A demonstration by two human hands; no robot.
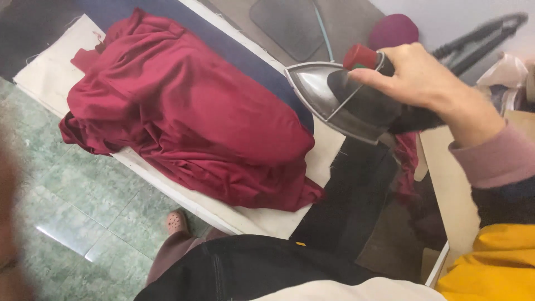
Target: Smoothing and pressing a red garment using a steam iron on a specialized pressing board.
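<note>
Nearest us, along the bottom of the frame, lie our dark apron (251, 267) and a yellow sleeve (490, 262) at the lower right, with a pink cuff (496, 159) above it. A foot in a pink shoe (176, 221) shows on the green tiled floor (72, 206) at the lower left.

Our right hand (429, 78) reaches in from the right side of the frame, its grip closed around the handle of the iron (345, 95). The iron is held in the air, tilted, its shiny soleplate facing left and down, its tip pointing toward the upper centre. A red knob (360, 56) sits on top, just beside our fingers (384, 75). The iron hangs over the right end of the counter (245, 214), apart from the cloth.

A blurred shape at the far left edge may be our left hand (8, 223); we cannot tell whether its grip is open or closed.

The red cloth (184, 111) lies bunched in a heap across the middle of the white padded counter, spilling a little over its near edge. A dark blue strip (245, 61) runs along the far side of the heap. A black cloth (351, 195) hangs off the counter's right end, below the iron. At the top centre, a grey pad (290, 25) lies with a light blue cord (324, 30) beside it.
</note>
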